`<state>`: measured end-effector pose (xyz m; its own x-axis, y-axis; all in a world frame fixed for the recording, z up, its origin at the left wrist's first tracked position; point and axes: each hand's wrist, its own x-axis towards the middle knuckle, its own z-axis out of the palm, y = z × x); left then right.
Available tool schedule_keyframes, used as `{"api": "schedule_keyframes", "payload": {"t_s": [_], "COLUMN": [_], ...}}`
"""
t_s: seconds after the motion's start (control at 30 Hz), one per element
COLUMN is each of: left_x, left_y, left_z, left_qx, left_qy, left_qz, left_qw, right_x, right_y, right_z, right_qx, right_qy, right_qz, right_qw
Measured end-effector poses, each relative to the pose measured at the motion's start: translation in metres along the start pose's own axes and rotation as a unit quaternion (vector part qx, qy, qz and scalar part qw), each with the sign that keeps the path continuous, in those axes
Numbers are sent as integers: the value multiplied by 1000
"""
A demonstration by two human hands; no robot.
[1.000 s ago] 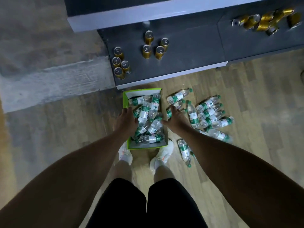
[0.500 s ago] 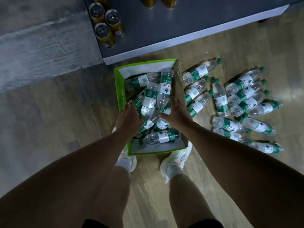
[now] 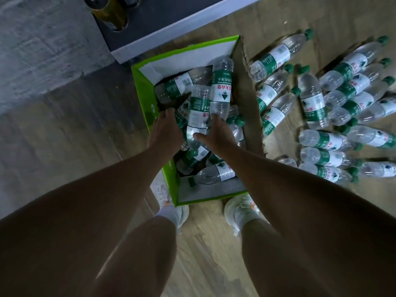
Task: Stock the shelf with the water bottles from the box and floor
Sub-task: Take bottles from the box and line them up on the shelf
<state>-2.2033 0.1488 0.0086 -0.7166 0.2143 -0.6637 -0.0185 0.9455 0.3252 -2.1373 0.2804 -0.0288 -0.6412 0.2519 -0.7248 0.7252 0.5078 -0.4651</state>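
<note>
Green cardboard forms the open box at the centre of the frame. It stands on the pale wood-plank floor, just below the white-edged dark grey shelf at upper centre, where blurred gold drink cans stand at the upper left. Inside the box, clear plastic water bottles with green-and-white labels lie criss-crossed in a loose heap; the tallest bottle leans toward the far wall beside a second bottle. The left hand reaches in along the box's left wall, its fingertips dipping among the bottles, and I cannot tell whether it holds one. The right hand lies spread wide, with its thumb out across the second bottle and its fingers over the lower end of the tallest one, not visibly clasped round either. Many more bottles, the floor bottles, lie on their sides in rows at the right of the frame, near the white shoes. The heap looks unstable. Pulling one bottle from underneath could send the others sliding, and the smooth round plastic could slip from a wide, shallow grasp if two are taken at once. A step to the right could land on a rolling bottle.
</note>
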Motion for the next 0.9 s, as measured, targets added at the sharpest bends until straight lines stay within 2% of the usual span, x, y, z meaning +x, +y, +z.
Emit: {"api": "schedule_keyframes", "payload": {"t_s": [0.3, 0.53, 0.73, 0.83, 0.9], "left_x": [30, 22, -8, -28, -41], "left_y": [-18, -23, -4, 14, 25], "left_z": [10, 2, -21, -36, -44], "left_qx": [62, 98, 197, 282, 334], "left_qy": [-22, -27, -8, -5, -19], "left_qz": [62, 123, 201, 256, 264], "left_qw": [996, 987, 959, 924, 904], "right_x": [44, 39, -14, -44, -61], "right_y": [0, -4, -5, -11, -15], "right_z": [60, 49, 6, -18, -33], "right_qx": [156, 147, 53, -21, -64], "right_qy": [55, 46, 25, 18, 15], "right_qz": [136, 175, 105, 27, -32], "right_qw": [977, 972, 993, 999, 997]}}
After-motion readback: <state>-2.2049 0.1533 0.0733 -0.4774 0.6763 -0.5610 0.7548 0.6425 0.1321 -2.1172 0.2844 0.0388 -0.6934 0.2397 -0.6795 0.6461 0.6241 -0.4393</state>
